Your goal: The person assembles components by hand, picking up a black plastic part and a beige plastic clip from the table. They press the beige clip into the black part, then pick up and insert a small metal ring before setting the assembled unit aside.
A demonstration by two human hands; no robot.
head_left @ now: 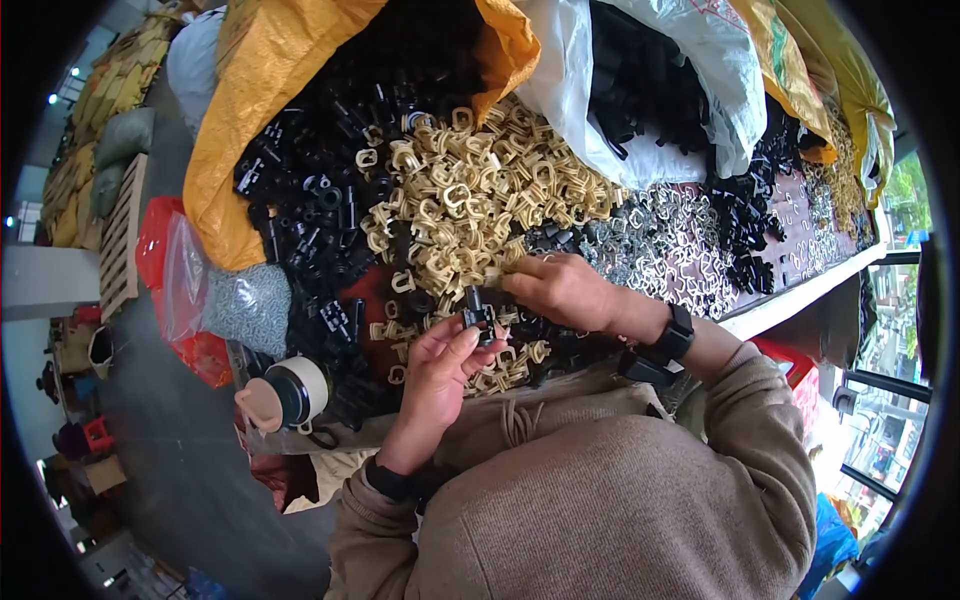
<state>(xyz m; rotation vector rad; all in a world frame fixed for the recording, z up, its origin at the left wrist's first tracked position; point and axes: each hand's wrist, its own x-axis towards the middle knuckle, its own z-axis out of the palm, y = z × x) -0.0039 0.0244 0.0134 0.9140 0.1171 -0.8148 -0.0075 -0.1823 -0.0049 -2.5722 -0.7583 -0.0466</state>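
My left hand (440,372) is closed, thumb and fingers gripping a small black plastic fitting (478,312) with a narrow stem that points up and away from me. My right hand (563,292) is just right of it, its fingers pinched together at the near edge of the cream pile. Cream plastic shows at those fingertips, but I cannot tell whether it is held or lies behind them. The heap of cream plastic loop-shaped clips (480,185) spreads beyond both hands. More black plastic fittings (325,215) lie to the left of the heap.
Orange sacks (270,90) and a white bag (560,80) of black parts line the table's far side. Bent metal clips (690,245) lie scattered at right. A lidded cup (295,390) stands at the near left corner, beside a clear bag of small grey pieces (250,310).
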